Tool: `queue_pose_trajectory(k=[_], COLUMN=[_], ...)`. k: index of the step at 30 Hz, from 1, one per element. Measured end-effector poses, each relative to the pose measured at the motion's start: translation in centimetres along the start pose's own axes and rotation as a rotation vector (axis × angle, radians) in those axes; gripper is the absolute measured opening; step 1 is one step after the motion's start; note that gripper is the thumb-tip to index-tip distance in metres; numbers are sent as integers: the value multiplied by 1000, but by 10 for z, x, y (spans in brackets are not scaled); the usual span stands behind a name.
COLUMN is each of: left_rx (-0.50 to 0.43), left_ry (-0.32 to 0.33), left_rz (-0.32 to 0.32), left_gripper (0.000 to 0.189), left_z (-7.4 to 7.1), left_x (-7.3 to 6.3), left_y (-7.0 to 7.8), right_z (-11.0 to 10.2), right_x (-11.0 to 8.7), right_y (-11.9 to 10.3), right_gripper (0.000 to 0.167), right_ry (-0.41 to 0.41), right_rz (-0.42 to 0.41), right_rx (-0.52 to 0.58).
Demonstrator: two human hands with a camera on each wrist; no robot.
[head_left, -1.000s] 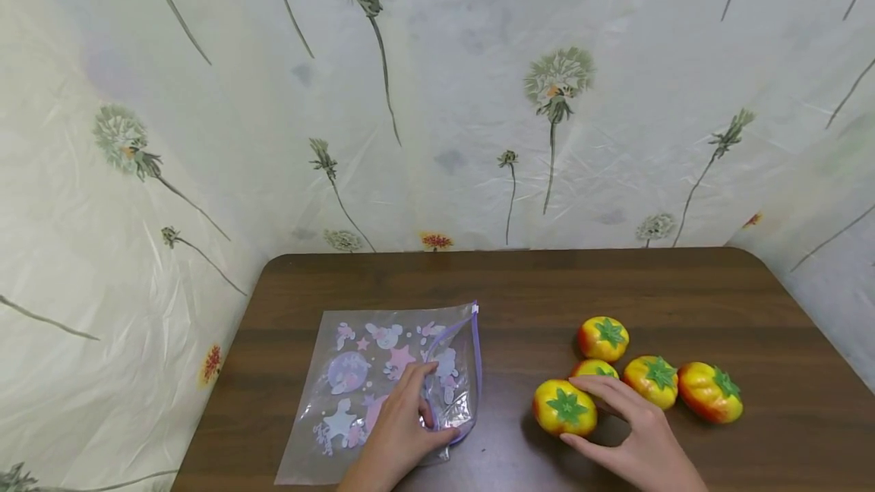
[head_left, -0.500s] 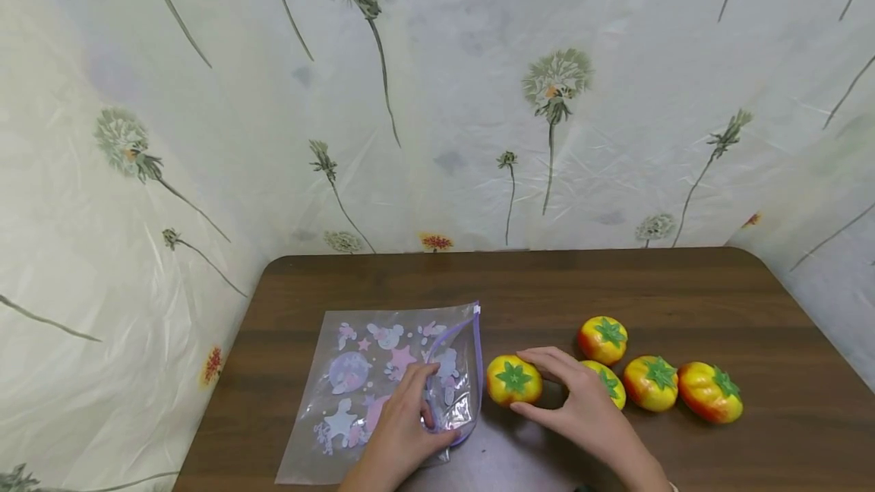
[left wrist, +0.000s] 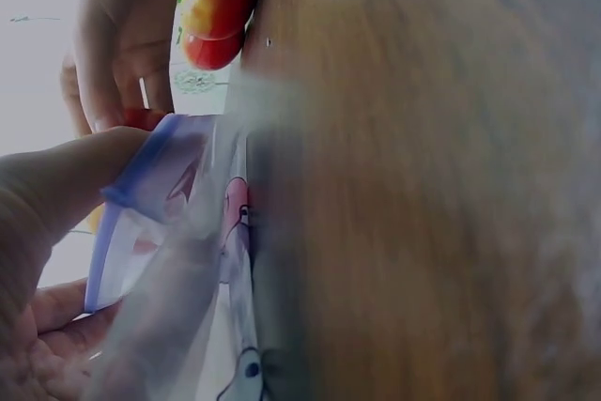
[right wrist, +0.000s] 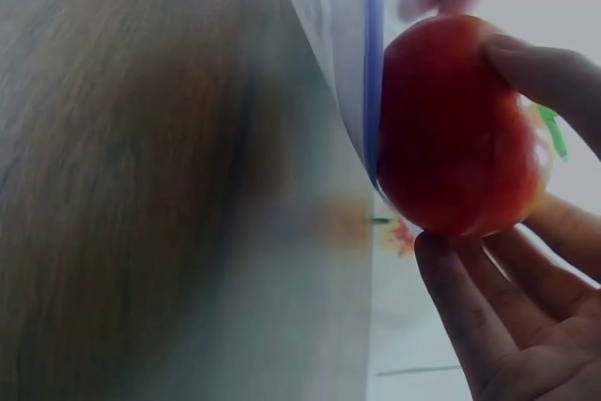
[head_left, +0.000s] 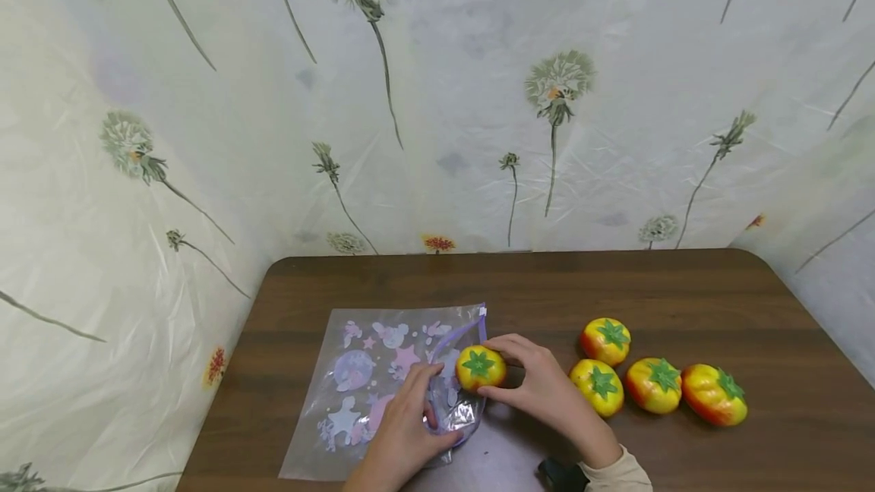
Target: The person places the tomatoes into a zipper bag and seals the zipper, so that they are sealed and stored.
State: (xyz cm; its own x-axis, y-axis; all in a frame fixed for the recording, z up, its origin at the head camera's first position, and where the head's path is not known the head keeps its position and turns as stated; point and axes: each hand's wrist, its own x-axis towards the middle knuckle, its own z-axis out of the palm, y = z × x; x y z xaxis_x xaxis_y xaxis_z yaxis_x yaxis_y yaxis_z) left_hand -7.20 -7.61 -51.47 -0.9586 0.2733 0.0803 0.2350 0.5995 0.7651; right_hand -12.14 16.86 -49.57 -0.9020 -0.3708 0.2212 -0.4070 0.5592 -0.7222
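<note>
A clear zip bag (head_left: 353, 370) with pastel star and animal prints lies flat on the table, its purple-edged mouth spread toward the right. My left hand (head_left: 403, 427) holds that mouth apart, thumb and fingers at the zip edges (left wrist: 141, 171). Between the thumb and fingertips of my right hand (head_left: 533, 386) is a yellow-red toy persimmon (head_left: 481, 368) with a green leafy top. In the right wrist view the persimmon (right wrist: 460, 129) shows its red underside right beside the purple zip edge (right wrist: 373, 72). How far it reaches into the mouth I cannot tell.
Several more toy persimmons (head_left: 597, 387) stand close together on the brown wooden table (head_left: 683, 287), right of my right hand. A black object (head_left: 562, 474) sits at the right wrist, by a pale sleeve (head_left: 618, 473). Flower-printed sheeting (head_left: 465, 112) hangs behind.
My right hand has carried the toy persimmon leftward from the group to the bag's mouth. The left hand stays at the bag.
</note>
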Motion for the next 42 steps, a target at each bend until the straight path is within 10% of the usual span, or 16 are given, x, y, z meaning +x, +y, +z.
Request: queue_pose_trajectory(k=[42], left_rx=[14], left_ry=[56], left_rz=[126], left_gripper=[91], left_z=[-3], left_x=[-3], left_y=[10], right_z=[29], right_x=[22], right_y=[0], right_gripper=[46], right_ry=[18], right_rz=[-38], right_rx=[12])
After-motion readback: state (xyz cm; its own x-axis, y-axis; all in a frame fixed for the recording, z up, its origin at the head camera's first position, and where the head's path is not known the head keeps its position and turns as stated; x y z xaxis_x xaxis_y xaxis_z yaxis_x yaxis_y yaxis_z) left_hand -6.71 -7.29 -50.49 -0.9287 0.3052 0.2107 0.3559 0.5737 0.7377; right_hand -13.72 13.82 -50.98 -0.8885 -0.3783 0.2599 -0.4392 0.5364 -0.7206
